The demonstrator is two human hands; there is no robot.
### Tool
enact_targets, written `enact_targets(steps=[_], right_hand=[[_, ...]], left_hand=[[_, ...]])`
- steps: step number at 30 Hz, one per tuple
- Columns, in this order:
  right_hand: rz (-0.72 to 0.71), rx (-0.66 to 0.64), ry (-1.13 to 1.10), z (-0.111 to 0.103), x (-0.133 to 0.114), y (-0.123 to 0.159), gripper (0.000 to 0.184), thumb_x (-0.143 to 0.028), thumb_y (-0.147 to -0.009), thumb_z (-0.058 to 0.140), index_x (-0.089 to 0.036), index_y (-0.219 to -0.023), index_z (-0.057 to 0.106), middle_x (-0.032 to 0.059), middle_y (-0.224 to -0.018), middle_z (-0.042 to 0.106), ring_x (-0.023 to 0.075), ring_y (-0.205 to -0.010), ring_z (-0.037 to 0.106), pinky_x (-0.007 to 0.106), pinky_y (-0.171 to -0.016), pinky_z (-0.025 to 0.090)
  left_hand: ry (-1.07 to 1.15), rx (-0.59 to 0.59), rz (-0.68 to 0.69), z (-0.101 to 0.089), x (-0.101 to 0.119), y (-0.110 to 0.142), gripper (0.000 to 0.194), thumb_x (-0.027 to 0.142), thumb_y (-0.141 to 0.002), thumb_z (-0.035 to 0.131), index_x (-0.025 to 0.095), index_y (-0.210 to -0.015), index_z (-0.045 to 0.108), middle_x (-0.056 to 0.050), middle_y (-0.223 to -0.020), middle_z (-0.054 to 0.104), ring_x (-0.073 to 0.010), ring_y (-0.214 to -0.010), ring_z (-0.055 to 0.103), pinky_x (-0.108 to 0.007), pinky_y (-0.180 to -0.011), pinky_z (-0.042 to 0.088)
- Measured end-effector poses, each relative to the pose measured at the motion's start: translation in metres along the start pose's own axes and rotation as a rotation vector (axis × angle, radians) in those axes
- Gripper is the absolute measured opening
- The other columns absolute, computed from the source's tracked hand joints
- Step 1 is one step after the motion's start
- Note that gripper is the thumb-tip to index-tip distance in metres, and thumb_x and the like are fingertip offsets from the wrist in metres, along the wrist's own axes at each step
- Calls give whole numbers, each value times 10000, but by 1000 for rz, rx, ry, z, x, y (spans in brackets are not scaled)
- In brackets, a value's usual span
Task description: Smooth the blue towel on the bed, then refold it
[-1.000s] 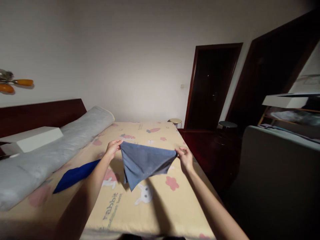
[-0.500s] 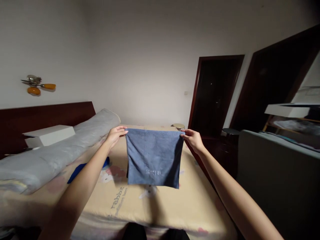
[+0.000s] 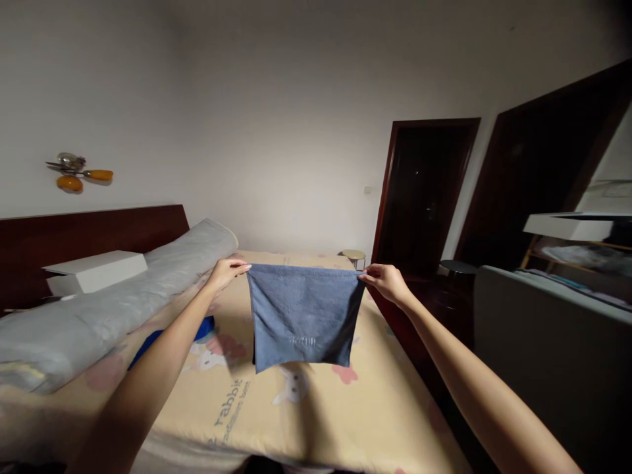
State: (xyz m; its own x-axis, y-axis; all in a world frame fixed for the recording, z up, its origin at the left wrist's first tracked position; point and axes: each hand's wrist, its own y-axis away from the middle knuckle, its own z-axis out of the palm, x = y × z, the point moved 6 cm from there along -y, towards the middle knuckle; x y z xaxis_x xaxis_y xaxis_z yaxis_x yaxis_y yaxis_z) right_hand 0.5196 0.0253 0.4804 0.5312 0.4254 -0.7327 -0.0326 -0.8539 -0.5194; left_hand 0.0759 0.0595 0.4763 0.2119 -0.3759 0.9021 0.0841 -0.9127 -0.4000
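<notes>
A blue-grey towel (image 3: 303, 313) hangs spread out between my two hands, above the bed. My left hand (image 3: 226, 275) pinches its upper left corner between thumb and fingers. At the upper right corner, my right hand (image 3: 388, 282) grips the cloth the same way. The top edge is pulled nearly straight, and pale lettering shows near the bottom edge. Below it lies a yellow bed sheet (image 3: 355, 415) printed with rabbits and words. Something flat and bright blue (image 3: 205, 328) lies on the sheet, partly hidden behind my left forearm.
A grey rolled mattress (image 3: 162, 276) lies along the left side, with a white box (image 3: 99, 271) by the dark headboard (image 3: 99, 227). Beyond the bed stands a round stool (image 3: 354, 255). A grey panel (image 3: 548, 342) and a shelf with a white box (image 3: 567, 226) are on the right.
The towel's lower edge has swung and now curves upward in the middle. Both hands appear slightly lower in view, as does the whole room. Both grips stay the same.
</notes>
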Motion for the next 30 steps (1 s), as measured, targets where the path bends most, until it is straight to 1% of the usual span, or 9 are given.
enact_targets(steps=[4,7,11,14,18,21,24,27,30], right_hand=[[20,-68,-28,6,4,3,380,-536,-512,828,-201,-595,666,-14,-473,622,128,-441,549,250,-480,417],[57,-145,-66,11,12,6,415,-536,-496,840,-181,-609,657,-29,-415,576,97,-352,461,231,-392,347],[128,-230,-126,18,31,9,413,-494,-504,853,-168,-644,643,-39,-412,568,75,-335,432,205,-356,311],[209,-303,-172,30,53,11,402,-462,-519,855,-162,-666,629,-35,-423,576,89,-351,473,210,-373,356],[367,-381,-217,61,95,22,387,-426,-532,856,-157,-642,600,15,-488,638,125,-379,549,221,-385,389],[462,-336,-229,89,130,32,362,-387,-554,845,-156,-611,571,31,-519,657,136,-397,579,200,-373,344],[478,-201,-246,109,155,34,329,-381,-631,792,-173,-611,538,-17,-522,638,113,-438,585,197,-409,351],[420,-41,-283,110,166,23,349,-459,-631,763,-191,-633,539,-23,-555,643,132,-534,618,231,-494,415],[337,67,-326,94,166,9,460,-599,-555,751,-202,-711,580,21,-651,686,193,-675,657,285,-583,466]], left_hand=[[4,-7,-4,2,-8,0,276,407,-510,845,214,-662,719,15,-567,643,-161,-626,552,-260,-535,378],[10,-36,-16,4,-14,0,296,417,-513,849,207,-674,717,33,-551,606,-128,-569,499,-250,-517,348],[25,-111,-67,9,-28,0,329,425,-513,859,190,-685,707,44,-559,577,-87,-514,450,-232,-500,326],[43,-189,-167,16,-51,-2,362,447,-515,860,179,-676,679,36,-554,585,-77,-482,462,-223,-484,325],[55,-240,-345,34,-102,2,440,477,-485,866,176,-693,620,-38,-601,682,-109,-447,544,-224,-454,318],[64,-198,-428,52,-143,11,501,486,-444,873,191,-709,567,-97,-683,734,-169,-501,636,-224,-448,318],[81,-141,-441,71,-173,14,546,525,-416,868,198,-704,538,-116,-692,741,-226,-565,689,-246,-480,367],[106,-91,-377,81,-179,3,578,592,-419,841,192,-728,560,-123,-717,748,-255,-648,718,-263,-533,404],[135,-56,-271,81,-167,-18,610,654,-468,789,190,-818,601,-124,-827,760,-252,-784,729,-267,-599,422]])
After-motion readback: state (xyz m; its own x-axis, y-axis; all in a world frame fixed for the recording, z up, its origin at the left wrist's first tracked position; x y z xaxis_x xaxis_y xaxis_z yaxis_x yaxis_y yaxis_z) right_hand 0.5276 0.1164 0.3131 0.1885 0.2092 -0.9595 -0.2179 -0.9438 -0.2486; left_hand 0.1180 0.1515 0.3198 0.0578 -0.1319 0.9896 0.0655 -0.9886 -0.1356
